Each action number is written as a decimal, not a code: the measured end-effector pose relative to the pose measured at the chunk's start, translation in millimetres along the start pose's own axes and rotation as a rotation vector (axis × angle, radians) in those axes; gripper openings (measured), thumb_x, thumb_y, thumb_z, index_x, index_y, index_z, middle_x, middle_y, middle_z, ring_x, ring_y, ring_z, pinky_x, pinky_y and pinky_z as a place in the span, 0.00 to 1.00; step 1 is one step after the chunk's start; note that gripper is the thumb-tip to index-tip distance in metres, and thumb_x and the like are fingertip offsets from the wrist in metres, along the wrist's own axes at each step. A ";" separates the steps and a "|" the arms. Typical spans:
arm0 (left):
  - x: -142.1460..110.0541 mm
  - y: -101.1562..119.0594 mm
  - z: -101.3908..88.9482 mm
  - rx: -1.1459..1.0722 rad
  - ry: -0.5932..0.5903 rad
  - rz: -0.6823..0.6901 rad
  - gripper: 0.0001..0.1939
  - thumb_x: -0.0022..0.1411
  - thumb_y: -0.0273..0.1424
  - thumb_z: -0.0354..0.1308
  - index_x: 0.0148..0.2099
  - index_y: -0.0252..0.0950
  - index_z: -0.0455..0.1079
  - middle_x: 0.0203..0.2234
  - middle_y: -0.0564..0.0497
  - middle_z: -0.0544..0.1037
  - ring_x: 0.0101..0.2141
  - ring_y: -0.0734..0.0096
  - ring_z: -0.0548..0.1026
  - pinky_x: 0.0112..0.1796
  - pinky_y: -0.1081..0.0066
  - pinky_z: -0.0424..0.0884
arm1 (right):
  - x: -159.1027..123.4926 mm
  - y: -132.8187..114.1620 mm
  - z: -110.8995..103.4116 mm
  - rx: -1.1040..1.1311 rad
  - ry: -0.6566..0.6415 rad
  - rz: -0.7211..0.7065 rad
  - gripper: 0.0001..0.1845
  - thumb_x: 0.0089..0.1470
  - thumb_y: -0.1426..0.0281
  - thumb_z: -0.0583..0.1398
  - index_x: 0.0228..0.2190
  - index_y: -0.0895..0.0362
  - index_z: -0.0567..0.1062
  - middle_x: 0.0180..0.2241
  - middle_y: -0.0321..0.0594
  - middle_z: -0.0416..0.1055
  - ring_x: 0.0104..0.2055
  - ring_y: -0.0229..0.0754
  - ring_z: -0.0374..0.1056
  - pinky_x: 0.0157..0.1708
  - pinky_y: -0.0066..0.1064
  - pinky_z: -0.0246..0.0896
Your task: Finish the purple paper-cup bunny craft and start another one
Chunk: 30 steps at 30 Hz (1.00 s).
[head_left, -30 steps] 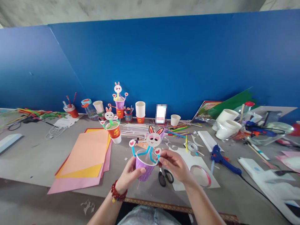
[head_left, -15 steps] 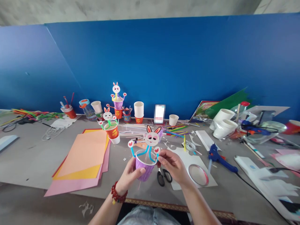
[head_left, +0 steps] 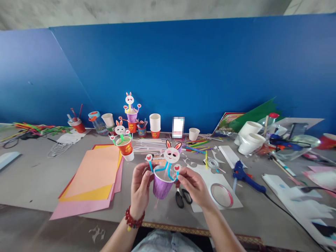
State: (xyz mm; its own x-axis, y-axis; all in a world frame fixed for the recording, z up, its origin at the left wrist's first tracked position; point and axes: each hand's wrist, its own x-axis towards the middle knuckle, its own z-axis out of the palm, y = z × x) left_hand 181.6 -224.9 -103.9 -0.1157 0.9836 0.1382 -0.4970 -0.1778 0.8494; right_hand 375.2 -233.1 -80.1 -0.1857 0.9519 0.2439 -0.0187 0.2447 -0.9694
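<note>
A purple paper cup (head_left: 162, 189) hangs above the table between my hands, with a white paper rabbit head (head_left: 172, 155) rising from it on a straw. Two blue pipe-cleaner arms bend out over the rim, each tipped with a round paper paw bearing a red heart. My left hand (head_left: 141, 183) pinches the left arm (head_left: 151, 167) just below its paw (head_left: 149, 158). On the other side, my right hand (head_left: 193, 185) pinches the right arm (head_left: 177, 173) below its paw (head_left: 177, 168). Black-handled scissors (head_left: 180, 199) lie beneath, partly hidden by my right hand.
Coloured paper sheets (head_left: 91, 171) lie left. Two finished rabbit cups, one orange-red (head_left: 125, 148) and one purple (head_left: 132, 116), stand behind. To the right are a tape roll (head_left: 222, 196), a blue glue gun (head_left: 246, 178) with its cable, and a white power strip (head_left: 278, 189).
My left hand has moved up from the cup's side to the left blue arm. The cup and rabbit head have shifted slightly right; my right hand keeps its pinch.
</note>
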 end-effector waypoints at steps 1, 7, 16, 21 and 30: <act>0.8 1.0 -0.1 0.014 -0.001 0.001 0.12 0.63 0.38 0.62 0.47 0.41 0.70 0.45 0.48 0.79 0.45 0.62 0.78 0.45 0.66 0.74 | -0.2 0.1 -0.1 -0.008 -0.001 -0.003 0.13 0.62 0.59 0.60 0.31 0.56 0.74 0.25 0.37 0.71 0.27 0.39 0.70 0.29 0.28 0.67; 4.9 8.0 -0.6 0.077 -0.040 -0.020 0.11 0.60 0.37 0.65 0.43 0.39 0.74 0.40 0.49 0.80 0.42 0.64 0.78 0.43 0.68 0.74 | -0.2 -0.3 -2.1 -0.042 -0.020 -0.024 0.14 0.61 0.59 0.60 0.30 0.55 0.74 0.26 0.37 0.71 0.27 0.39 0.71 0.28 0.28 0.67; 9.2 17.6 -6.0 0.197 -0.192 -0.037 0.08 0.63 0.35 0.62 0.40 0.36 0.76 0.40 0.46 0.76 0.43 0.65 0.73 0.42 0.72 0.71 | -0.4 2.5 -7.2 -0.072 -0.018 -0.051 0.13 0.62 0.61 0.59 0.30 0.55 0.74 0.26 0.36 0.71 0.27 0.39 0.71 0.29 0.28 0.66; 6.1 17.0 0.7 0.132 -0.178 -0.076 0.08 0.62 0.35 0.62 0.39 0.36 0.75 0.41 0.47 0.76 0.43 0.64 0.74 0.42 0.71 0.71 | -0.8 1.3 -7.3 -0.067 -0.011 -0.056 0.14 0.62 0.60 0.59 0.29 0.55 0.73 0.26 0.36 0.70 0.27 0.39 0.70 0.29 0.28 0.66; 3.9 17.7 11.2 -0.034 -0.126 -0.178 0.07 0.61 0.34 0.64 0.37 0.36 0.74 0.37 0.49 0.78 0.39 0.68 0.76 0.41 0.74 0.71 | -0.7 5.8 -6.2 -0.010 -0.006 -0.046 0.12 0.62 0.62 0.59 0.30 0.56 0.73 0.25 0.35 0.69 0.27 0.37 0.69 0.29 0.26 0.66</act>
State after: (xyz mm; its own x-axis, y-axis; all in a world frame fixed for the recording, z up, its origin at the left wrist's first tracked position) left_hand 182.0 -223.9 -82.7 0.0837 0.9951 0.0522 -0.5293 0.0001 0.8485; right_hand 381.3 -231.2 -85.7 -0.1904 0.9385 0.2881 -0.0173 0.2903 -0.9568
